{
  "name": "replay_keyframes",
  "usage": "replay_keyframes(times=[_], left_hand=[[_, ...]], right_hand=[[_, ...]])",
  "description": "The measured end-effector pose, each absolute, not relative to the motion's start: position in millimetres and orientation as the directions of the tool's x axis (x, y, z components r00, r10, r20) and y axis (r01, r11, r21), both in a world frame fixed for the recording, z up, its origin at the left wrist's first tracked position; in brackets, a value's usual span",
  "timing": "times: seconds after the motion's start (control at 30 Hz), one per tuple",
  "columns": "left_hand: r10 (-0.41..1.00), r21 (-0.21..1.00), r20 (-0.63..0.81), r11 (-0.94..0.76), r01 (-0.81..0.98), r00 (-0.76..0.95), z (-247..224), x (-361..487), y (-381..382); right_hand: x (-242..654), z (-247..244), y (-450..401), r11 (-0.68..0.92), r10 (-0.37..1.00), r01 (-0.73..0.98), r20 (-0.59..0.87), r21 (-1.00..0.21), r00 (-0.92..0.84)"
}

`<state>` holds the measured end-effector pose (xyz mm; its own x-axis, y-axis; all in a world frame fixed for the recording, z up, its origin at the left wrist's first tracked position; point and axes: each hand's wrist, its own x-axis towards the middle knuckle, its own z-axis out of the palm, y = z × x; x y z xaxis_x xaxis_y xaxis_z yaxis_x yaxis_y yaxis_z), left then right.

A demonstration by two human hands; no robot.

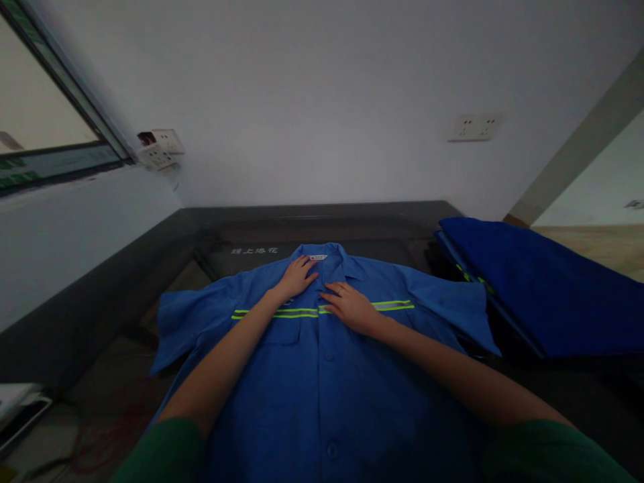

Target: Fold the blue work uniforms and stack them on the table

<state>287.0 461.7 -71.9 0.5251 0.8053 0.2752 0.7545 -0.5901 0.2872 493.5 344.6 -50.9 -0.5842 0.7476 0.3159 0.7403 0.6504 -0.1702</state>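
Observation:
A blue short-sleeved shirt (282, 376) with yellow-green reflective stripes lies spread out, front side up, its collar away from me. My left hand (296, 276) rests on the shirt's left front by the collar, fingers apart and flat on the cloth. Just right of the button line, my right hand (349, 307) lies on the chest near the stripe, fingers spread, a ring on one of them. Both hands touch the cloth, and neither grips it visibly. The shirt's lower part runs out of view between my forearms.
Folded blue garments (543, 288) are stacked at the right. Behind the shirt stands a dark raised edge (312, 213) against the wall. Sockets (473, 127) are on the wall, a window is at upper left, and a white object (20, 409) sits at lower left.

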Motion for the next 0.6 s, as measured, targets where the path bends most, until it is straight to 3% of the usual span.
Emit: replay_keyframes(times=[0.13,0.23,0.47,0.6], left_hand=[[0.835,0.389,0.415,-0.522,0.760,0.361,-62,267,483],[0.895,0.426,0.364,-0.407,0.808,0.259,-51,252,502],[0.971,0.416,0.195,-0.212,0.884,0.141,-36,265,537],[0.991,0.388,0.076,-0.128,0.913,0.107,-32,280,555]], right_hand=[[520,-33,386,0.580,0.796,0.741,0.428,-0.339,-0.427],[540,-17,434,0.506,0.838,0.770,0.434,-0.389,-0.331],[541,4,503,0.423,0.903,0.865,0.048,-0.271,-0.426],[529,2,511,0.309,0.946,0.917,-0.016,-0.251,-0.324]])
